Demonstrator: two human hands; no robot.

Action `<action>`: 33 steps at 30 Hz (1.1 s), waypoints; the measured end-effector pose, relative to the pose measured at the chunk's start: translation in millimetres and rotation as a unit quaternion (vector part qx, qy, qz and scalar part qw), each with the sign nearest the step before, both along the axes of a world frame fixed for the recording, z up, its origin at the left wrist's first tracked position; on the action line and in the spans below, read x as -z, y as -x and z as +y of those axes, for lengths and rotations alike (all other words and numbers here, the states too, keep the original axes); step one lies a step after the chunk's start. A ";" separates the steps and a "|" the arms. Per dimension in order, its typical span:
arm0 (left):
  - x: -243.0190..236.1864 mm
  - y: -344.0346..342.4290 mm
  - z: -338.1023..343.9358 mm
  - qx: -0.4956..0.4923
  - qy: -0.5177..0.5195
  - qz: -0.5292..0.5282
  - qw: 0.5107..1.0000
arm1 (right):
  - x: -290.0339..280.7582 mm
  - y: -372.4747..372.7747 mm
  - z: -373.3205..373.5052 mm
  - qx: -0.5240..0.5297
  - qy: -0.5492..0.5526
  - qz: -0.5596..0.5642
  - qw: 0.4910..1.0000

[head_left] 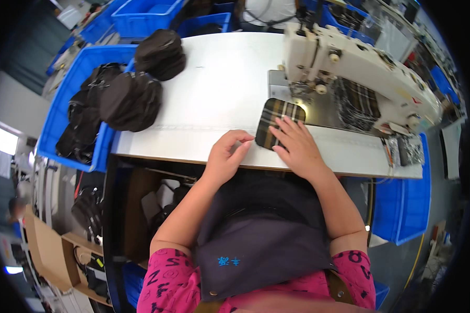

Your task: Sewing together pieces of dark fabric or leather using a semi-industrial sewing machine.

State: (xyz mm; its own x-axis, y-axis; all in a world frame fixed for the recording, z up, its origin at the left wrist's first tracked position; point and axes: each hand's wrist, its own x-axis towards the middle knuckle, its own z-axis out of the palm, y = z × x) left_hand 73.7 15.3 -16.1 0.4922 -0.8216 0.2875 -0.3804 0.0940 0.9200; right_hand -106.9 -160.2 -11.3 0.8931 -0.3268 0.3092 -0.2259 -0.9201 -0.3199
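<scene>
A dark plaid fabric piece with rounded corners [269, 122] lies on the white table in front of the sewing machine [360, 60]. My right hand [297, 148] rests on its right part, fingers spread and flat. At the piece's left edge is my left hand [227, 155], its fingers curled and thumb and forefinger drawn together. Whatever those fingertips may hold is too small to make out. The fabric's far right corner reaches close to the lit needle area. Under the machine's arm sits a stack of similar plaid pieces [356, 101], partly in clear plastic.
Dark caps [131, 101] fill a blue bin [62, 112] at the table's left end, and another dark cap [161, 55] overlaps the tabletop [219, 68]. Small tools [388, 152] and a clear plastic packet [408, 151] lie at the right end. A blue bin [402, 203] hangs below there.
</scene>
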 end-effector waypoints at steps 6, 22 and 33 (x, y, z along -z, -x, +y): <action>-46.4 -82.4 25.8 -0.216 -0.001 -0.304 0.928 | 2.1 -17.2 -1.7 -0.004 -0.021 -0.020 1.000; -102.4 -241.5 100.1 -0.459 0.206 -0.254 0.826 | -1.5 -15.2 0.7 0.018 -0.018 -0.088 0.996; -56.9 4.0 48.6 -0.085 0.174 -0.540 0.819 | 2.9 -16.7 47.4 -0.145 -0.720 -0.273 0.621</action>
State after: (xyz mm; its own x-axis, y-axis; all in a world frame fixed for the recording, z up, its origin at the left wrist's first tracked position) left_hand 69.7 63.9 40.9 -0.1055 -0.5431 0.8330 -0.9895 0.1406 -0.0336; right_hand -90.2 -112.7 -14.2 0.8695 -0.4655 0.1649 0.3863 0.4332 -0.8143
